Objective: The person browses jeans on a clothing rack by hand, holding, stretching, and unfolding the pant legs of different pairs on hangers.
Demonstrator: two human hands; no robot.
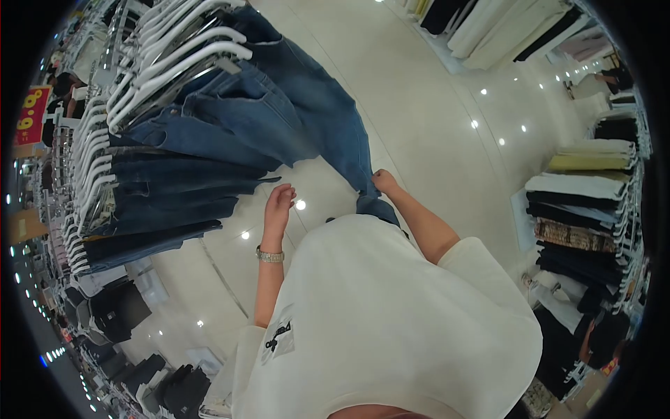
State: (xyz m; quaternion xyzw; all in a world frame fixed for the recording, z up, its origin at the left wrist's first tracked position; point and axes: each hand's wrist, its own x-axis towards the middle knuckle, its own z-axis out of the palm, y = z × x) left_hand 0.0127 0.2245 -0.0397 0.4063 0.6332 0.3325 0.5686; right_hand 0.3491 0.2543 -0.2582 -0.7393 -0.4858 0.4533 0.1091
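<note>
My right hand (382, 181) pinches the lower edge of a leg on a pair of blue jeans (335, 112), which stretches out from the rack toward me. The waist end of these jeans is up among the white hangers (188, 66). Nothing is in my left hand (281, 199), which is raised with loosely bent fingers, a metal-band watch (270, 255) on its wrist. It is just below the hems of other hanging jeans (237, 115), and I cannot tell whether it touches them. Darker jeans (174, 181) hang in a row further left.
Racks of folded and hung clothes (579, 188) line the right side. Black garments (115, 311) hang at lower left. A red price sign (31, 115) stands at the far left, near a person (64, 91). Pale glossy floor tiles (433, 140) reflect the ceiling lights.
</note>
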